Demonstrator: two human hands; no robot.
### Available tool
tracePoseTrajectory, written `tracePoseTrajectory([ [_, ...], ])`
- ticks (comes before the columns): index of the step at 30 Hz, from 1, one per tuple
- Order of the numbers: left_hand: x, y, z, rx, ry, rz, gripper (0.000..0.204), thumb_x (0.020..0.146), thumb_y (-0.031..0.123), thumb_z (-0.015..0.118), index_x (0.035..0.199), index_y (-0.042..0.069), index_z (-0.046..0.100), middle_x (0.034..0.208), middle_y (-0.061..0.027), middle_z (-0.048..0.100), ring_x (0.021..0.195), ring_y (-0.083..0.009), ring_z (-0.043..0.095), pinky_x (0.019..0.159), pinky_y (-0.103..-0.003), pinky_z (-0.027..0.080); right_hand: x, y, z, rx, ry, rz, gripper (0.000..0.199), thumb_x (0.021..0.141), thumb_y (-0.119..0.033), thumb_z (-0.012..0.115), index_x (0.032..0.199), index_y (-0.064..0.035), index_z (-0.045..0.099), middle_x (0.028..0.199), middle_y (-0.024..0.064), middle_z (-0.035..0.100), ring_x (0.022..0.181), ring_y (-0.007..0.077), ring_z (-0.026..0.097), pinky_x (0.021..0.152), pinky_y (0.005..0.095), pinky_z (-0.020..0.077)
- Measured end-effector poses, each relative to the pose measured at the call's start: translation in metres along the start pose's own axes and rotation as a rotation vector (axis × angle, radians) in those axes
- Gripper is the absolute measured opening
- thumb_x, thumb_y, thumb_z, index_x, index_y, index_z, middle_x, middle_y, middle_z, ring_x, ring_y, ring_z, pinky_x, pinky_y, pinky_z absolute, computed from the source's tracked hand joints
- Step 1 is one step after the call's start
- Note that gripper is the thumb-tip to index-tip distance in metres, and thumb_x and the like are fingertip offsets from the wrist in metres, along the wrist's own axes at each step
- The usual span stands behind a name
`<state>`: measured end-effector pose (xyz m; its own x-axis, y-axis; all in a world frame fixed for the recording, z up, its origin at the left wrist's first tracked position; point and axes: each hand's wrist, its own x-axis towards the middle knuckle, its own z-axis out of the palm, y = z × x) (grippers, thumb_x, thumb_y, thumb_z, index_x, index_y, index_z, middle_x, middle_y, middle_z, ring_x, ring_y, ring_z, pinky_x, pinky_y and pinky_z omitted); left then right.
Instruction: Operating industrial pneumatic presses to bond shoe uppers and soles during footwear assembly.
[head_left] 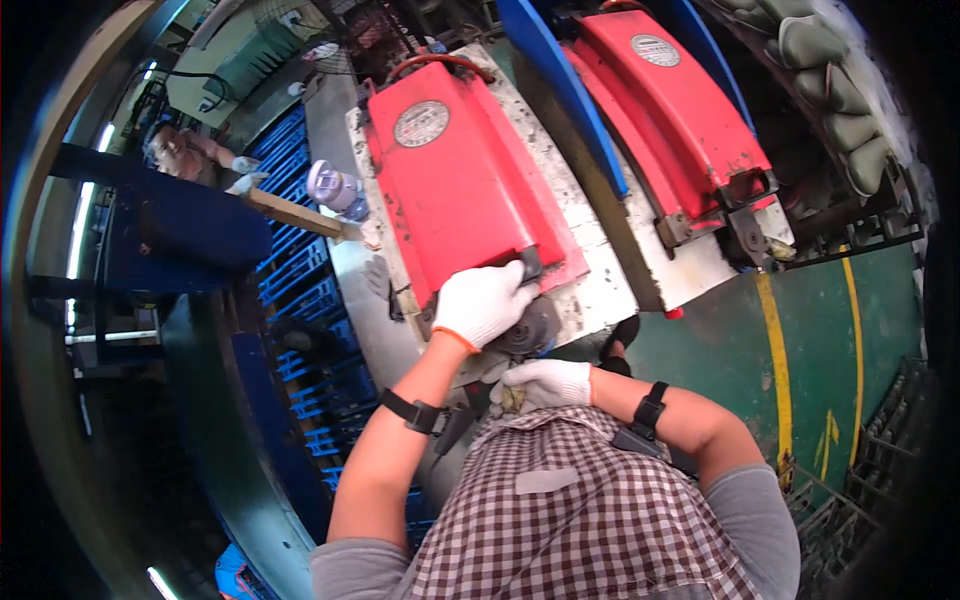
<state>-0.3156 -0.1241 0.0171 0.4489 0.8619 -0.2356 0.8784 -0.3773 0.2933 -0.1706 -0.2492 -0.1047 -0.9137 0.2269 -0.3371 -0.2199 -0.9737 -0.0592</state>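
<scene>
Green factory floor surrounds a stained white tabletop point(600, 290). Gloved left hand point(483, 302) grips the near corner of a heavy-looking, rigid red metal cover point(455, 185); gloved right hand point(545, 384) rests loosely curled below, empty.

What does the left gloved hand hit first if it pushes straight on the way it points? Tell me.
The left hand in a white glove points up and away, and already rests at the lower edge of the red metal machine cover. It would probably meet that cover first, though depth is unclear.

Your single head camera looks steeply down from close above your checked shirt point(590, 520) onto the red metal machine cover point(455, 180); its fisheye bends edges.
</scene>
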Motion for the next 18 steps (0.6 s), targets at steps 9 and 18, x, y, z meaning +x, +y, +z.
tracePoseTrajectory([
  [9, -0.016, 0.003, -0.011, -0.054, 0.222, 0.008, 0.037, 0.096, 0.045, 0.073, 0.089, 0.009, 0.069, 0.08, -0.0189, 0.072, 0.077, -0.0393, 0.074, 0.069, -0.052, 0.057, -0.176, -0.076, -0.009, -0.658, 0.525, -0.364, 0.045, 0.106, -0.04, 0.07, 0.138, -0.0081, 0.066, 0.093, 0.0012, 0.068, 0.087, 0.0111, 0.067, 0.077, 0.0305, 0.0565],
  [18, 0.013, 0.08, -0.008, -0.92, 0.671, 0.021, 0.023, 0.101, 0.002, 0.069, 0.124, 0.0, 0.07, 0.106, -0.0091, 0.074, 0.097, -0.0141, 0.072, 0.089, -0.031, 0.059, -0.388, -0.156, -0.052, -1.626, 1.982, -0.771, 0.036, 0.108, -0.033, 0.059, 0.126, -0.0065, 0.073, 0.123, 0.0208, 0.074, 0.123, 0.0402, 0.067, 0.107, 0.0469, 0.0527],
])
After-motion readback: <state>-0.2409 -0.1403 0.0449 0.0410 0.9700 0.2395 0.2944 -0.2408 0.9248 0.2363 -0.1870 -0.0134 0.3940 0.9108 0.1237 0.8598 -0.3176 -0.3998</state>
